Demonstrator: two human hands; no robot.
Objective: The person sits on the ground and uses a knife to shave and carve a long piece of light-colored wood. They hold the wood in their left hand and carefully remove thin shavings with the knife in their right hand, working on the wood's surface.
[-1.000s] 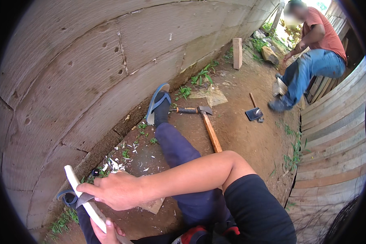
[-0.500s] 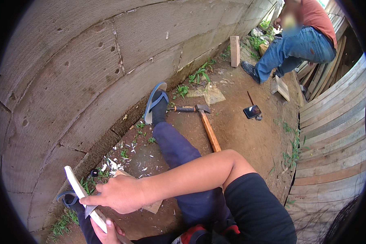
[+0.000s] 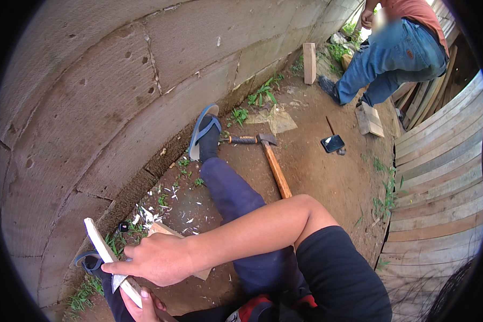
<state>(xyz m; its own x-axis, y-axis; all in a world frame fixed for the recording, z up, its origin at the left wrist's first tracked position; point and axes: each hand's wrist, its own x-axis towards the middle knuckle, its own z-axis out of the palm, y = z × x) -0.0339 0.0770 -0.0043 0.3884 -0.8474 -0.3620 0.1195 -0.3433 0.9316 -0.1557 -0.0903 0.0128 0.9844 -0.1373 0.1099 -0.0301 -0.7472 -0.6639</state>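
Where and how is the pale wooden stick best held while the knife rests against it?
Probably toward its lower end, coming from the near side, where the left hand grips: the pale wooden stick is long and narrow, slanting away leftward, and the knife in the right hand lies farther up, so a grip there would risk a cut.

Pale cream was the stick, silver-grey the knife blade! Blue lit up the sandal, purple the trousers, orange-brown the axe handle, and the plank fence ran in grey-and-tan stripes.
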